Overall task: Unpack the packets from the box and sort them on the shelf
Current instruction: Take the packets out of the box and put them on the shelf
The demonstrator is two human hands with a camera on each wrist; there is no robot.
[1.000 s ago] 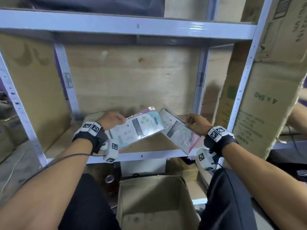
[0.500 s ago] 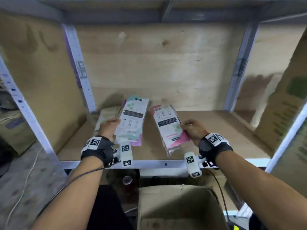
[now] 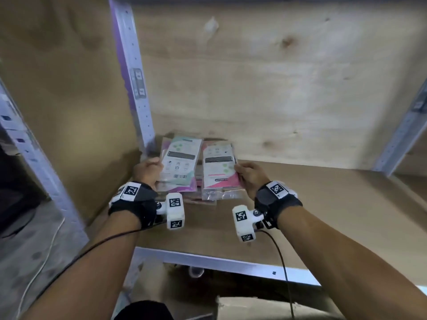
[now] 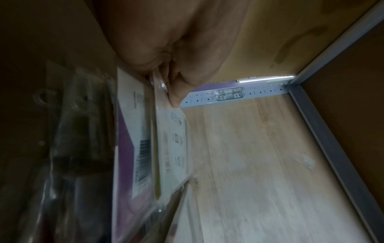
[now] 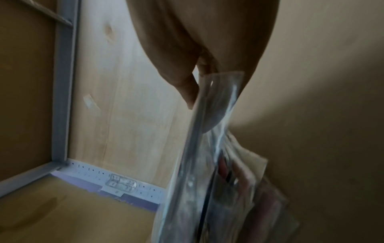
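Note:
My left hand [image 3: 147, 169] pinches a teal-and-white packet [image 3: 179, 162] by its left edge, over a stack of packets [image 3: 175, 188] at the back left of the wooden shelf [image 3: 323, 204]. The right hand [image 3: 247, 176] pinches a pink-and-white packet [image 3: 218, 168] by its right edge, above a second stack [image 3: 212, 195] beside the first. In the left wrist view the thumb and fingers [image 4: 178, 82] clamp the packet's clear edge [image 4: 162, 148]. In the right wrist view the fingers [image 5: 187, 88] hold the clear sleeve [image 5: 207, 131] edge-on. The box [image 3: 254, 308] lies below the shelf, mostly hidden.
A plywood back wall [image 3: 277, 88] and left side panel [image 3: 69, 100] close the bay. Grey metal uprights [image 3: 131, 77] stand at the back left and right. The shelf's metal front rail [image 3: 219, 262] runs across below my wrists. The right part of the shelf shows bare wood.
Both hands have carried their packets further back and to the left on the shelf, closer together, down over the stacks. The camera has come nearer and looks lower.

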